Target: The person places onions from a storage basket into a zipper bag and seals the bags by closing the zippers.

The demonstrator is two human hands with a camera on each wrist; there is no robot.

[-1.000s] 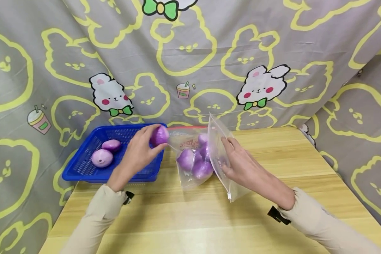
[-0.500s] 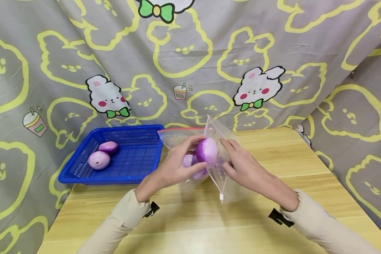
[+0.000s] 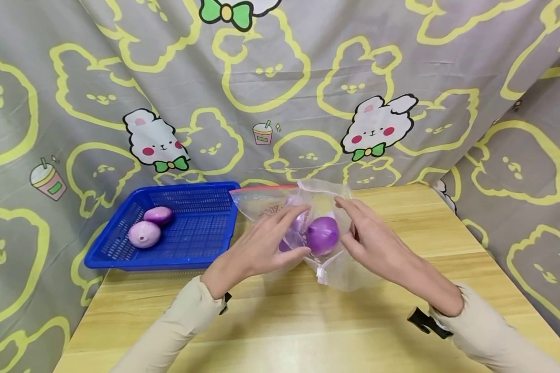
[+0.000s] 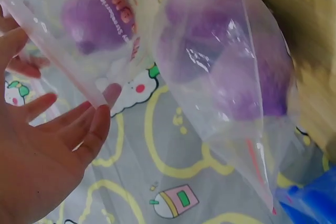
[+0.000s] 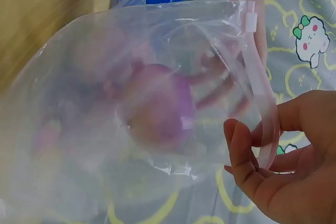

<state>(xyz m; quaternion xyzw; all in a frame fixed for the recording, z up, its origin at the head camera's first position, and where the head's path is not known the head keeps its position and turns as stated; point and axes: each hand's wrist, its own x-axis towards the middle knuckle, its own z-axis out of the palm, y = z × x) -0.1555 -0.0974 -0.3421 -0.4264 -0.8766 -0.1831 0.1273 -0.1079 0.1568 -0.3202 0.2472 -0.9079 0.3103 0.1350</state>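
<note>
A clear slider zip bag (image 3: 364,274) stands in the middle of the table with its mouth spread. My right hand (image 3: 378,241) pinches the bag's rim between thumb and fingers, plainly seen in the right wrist view. Inside the mouth is a purple onion (image 3: 322,235). Beside the rim my left hand (image 3: 254,246) has its fingers spread, holding nothing; in the left wrist view its fingertips (image 4: 104,116) are at the bag's edge. Left of this bag lies another clear bag (image 4: 247,150) with a red zip strip and several purple onions (image 4: 247,77) in it, partly hidden by my left hand in the head view.
A blue plastic basket (image 3: 205,228) at the left holds two more onions (image 3: 144,234). The wooden table (image 3: 280,331) runs back to a grey patterned curtain (image 3: 303,77). The bag's white slider (image 3: 320,273) faces the near side.
My left hand carried an onion rightward from beside the basket to the bag's mouth and let it go. The onion now lies inside the bag. My right hand stayed on the rim.
</note>
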